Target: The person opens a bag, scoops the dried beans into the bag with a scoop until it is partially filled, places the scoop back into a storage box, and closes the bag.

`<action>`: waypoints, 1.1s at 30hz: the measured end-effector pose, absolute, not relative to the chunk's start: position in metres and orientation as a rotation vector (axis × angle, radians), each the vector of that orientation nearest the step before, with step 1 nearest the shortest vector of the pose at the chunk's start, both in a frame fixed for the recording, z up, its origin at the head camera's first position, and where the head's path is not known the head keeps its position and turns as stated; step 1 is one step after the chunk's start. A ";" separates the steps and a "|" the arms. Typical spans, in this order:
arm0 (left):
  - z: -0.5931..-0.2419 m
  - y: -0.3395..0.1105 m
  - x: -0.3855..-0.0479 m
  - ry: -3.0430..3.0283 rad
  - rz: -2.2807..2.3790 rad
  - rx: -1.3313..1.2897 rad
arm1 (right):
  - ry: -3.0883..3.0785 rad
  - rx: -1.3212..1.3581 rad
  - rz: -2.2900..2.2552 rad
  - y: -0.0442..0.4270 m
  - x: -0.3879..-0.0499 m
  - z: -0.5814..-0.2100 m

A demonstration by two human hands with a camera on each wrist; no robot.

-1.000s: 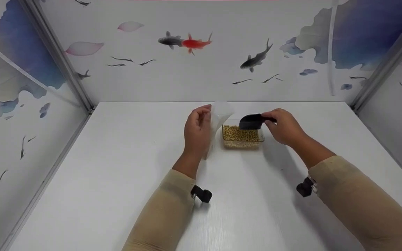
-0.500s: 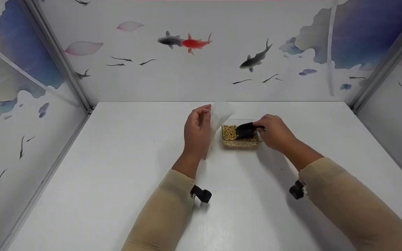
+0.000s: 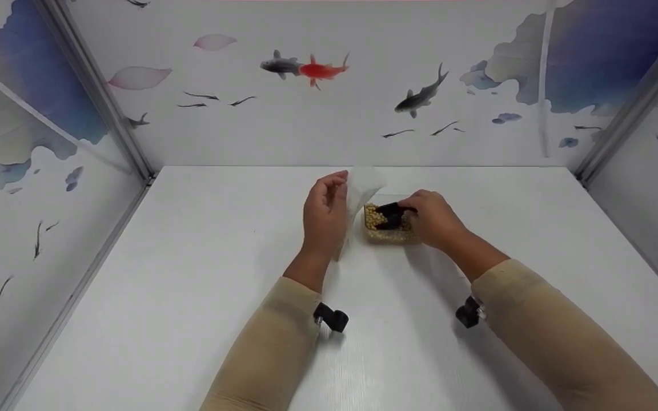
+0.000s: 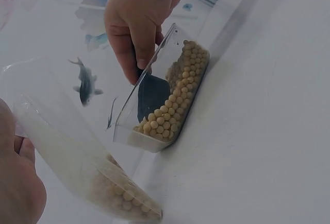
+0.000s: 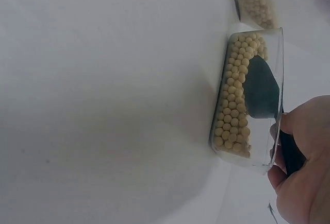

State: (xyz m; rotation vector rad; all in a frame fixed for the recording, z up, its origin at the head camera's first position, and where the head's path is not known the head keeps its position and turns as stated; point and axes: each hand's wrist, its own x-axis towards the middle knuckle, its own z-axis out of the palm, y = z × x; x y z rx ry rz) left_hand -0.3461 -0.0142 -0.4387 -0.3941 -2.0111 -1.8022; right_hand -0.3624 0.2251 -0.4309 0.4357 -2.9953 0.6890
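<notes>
My left hand (image 3: 325, 216) holds a translucent plastic bag (image 3: 361, 188) upright by its upper side, its mouth standing open. Soybeans (image 4: 126, 195) lie in the bottom of the bag in the left wrist view. To the bag's right is a clear rectangular container (image 3: 372, 236) with a layer of soybeans (image 5: 234, 100). My right hand (image 3: 436, 220) grips the handle of a black scoop (image 3: 389, 217), whose blade is down in the container among the beans. Part of the blade shows through the container wall in both wrist views. The left fingertips are partly hidden behind the bag.
Bag and container stand on a white table (image 3: 192, 285), near its back edge. A white wall (image 3: 329, 125) with painted fish rises behind it, and side panels with metal posts close off left and right. Black camera mounts (image 3: 332, 318) sit on both wrists.
My right hand has moved left and downward, taking the scoop from above the container into the soybeans and across toward the bag. The left hand and bag have stayed in place.
</notes>
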 end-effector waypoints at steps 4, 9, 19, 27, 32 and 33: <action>-0.439 -0.014 -0.346 -2.013 -1.802 -0.392 | -3.001 0.407 0.695 0.227 -0.361 -0.434; -0.440 -0.014 -0.347 -2.020 -1.782 -0.396 | -3.005 0.378 0.791 0.231 -0.358 -0.442; -0.440 -0.013 -0.347 -2.004 -1.783 -0.400 | -2.922 0.342 0.996 0.234 -0.356 -0.452; -0.442 -0.013 -0.349 -2.006 -1.777 -0.385 | -2.868 0.290 1.107 0.239 -0.353 -0.456; -0.441 -0.013 -0.348 -2.006 -1.792 -0.381 | -2.816 0.249 1.179 0.245 -0.352 -0.456; -0.441 -0.013 -0.348 -2.005 -1.795 -0.378 | -2.804 0.239 1.203 0.246 -0.351 -0.456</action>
